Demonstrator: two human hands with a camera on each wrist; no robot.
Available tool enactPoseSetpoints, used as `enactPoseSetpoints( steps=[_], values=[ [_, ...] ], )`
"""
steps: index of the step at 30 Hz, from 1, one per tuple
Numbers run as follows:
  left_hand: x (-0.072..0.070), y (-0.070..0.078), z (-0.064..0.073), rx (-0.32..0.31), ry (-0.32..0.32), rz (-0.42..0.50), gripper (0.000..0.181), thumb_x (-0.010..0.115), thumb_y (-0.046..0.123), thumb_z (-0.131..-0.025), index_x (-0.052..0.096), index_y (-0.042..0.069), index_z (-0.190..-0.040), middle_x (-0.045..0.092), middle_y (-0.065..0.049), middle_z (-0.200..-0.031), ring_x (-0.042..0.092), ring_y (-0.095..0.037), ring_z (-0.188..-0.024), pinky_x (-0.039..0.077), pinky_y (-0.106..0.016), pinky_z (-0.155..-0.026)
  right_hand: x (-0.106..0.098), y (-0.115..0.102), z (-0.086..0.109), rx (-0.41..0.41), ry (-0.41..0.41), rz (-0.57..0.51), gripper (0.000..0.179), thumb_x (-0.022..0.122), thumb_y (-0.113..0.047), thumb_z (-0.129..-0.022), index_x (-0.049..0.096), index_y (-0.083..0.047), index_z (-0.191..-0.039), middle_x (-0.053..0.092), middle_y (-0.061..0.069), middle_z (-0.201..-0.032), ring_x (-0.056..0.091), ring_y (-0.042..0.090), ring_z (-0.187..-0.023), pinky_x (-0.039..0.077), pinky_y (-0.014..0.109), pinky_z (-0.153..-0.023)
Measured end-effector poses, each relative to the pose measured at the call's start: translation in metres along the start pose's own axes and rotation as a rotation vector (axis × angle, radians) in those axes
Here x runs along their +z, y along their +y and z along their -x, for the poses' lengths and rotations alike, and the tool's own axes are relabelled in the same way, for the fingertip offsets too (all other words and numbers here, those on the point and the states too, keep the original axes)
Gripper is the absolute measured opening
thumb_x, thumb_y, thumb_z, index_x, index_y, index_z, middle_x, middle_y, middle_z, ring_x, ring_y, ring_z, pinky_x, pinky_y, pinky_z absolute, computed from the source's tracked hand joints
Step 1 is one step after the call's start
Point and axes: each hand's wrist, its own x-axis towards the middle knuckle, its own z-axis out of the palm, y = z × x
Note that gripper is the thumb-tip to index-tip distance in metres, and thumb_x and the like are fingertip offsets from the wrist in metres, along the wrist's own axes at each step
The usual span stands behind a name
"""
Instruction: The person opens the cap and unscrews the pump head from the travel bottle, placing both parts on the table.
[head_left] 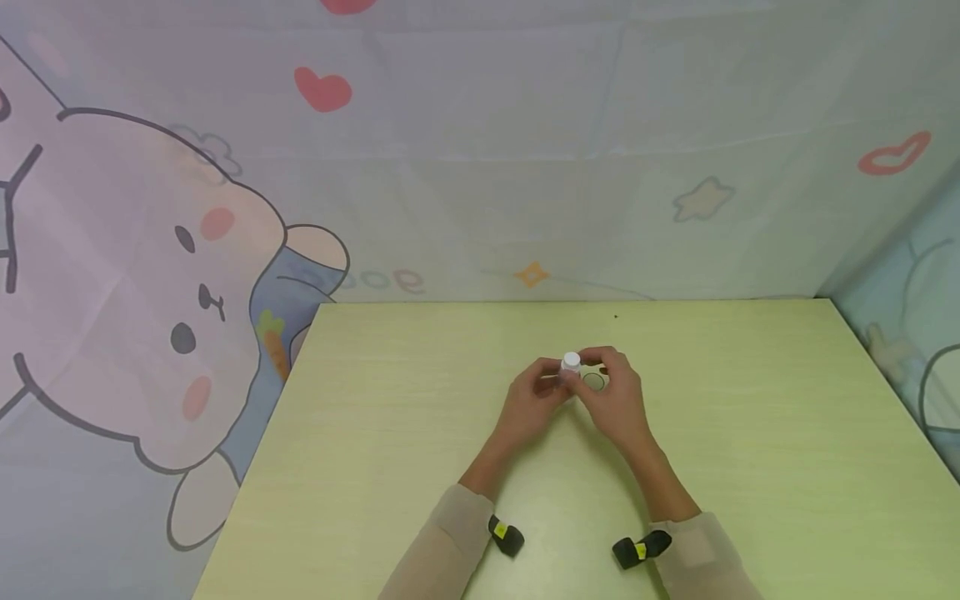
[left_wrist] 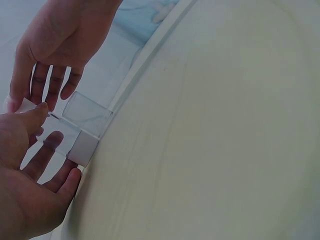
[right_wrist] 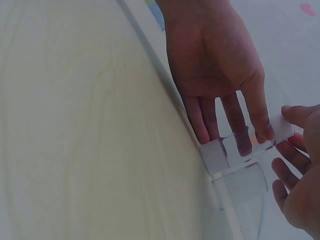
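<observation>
In the head view, a small clear bottle with a white cap (head_left: 572, 360) stands between the two hands over the table. My left hand (head_left: 525, 407) grips the bottle's body, its thumb and fingers around the clear wall in the right wrist view. The bottle's lower part (right_wrist: 215, 157) looks whitish. With thumb and fingertips, my right hand (head_left: 618, 404) pinches the cap (right_wrist: 281, 127). Right beside the bottle stands a clear glass cup (left_wrist: 88, 114), partly hidden by the right hand in the head view.
The pale wooden table (head_left: 375, 417) reaches back to a printed cloth (head_left: 480, 167) with hearts and a cartoon animal. Past the right hand is a small dark spot (head_left: 603, 370). A tiny dark speck (head_left: 616, 317) lies near the back edge.
</observation>
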Motion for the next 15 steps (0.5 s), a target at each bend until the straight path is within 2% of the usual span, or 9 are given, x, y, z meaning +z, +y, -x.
enactPoseSetpoints(
  steps=[6,15],
  values=[
    [0.0001,-0.0001,-0.0002,0.000,0.012,-0.023,0.026,0.077,0.029,-0.101,0.070,0.024,-0.126,0.067,0.008,-0.132,0.067,-0.022,-0.126,0.059,-0.029,-0.099,-0.0016,0.0000,-0.0007,0.004,-0.005,0.015,0.033,0.082,-0.023,-0.096,0.067,-0.006,-0.120,0.069,0.010,-0.118,0.059,0.029,-0.115,0.047,0.051,-0.101],
    [-0.0004,-0.0020,-0.0006,0.013,0.017,-0.039,0.027,0.078,0.031,-0.100,0.070,0.027,-0.125,0.068,0.010,-0.132,0.067,-0.021,-0.124,0.058,-0.029,-0.100,-0.0046,0.0024,-0.0023,-0.005,-0.034,0.037,0.030,0.080,-0.024,-0.099,0.069,-0.006,-0.120,0.070,0.009,-0.119,0.059,0.028,-0.116,0.048,0.052,-0.100]
  ],
)
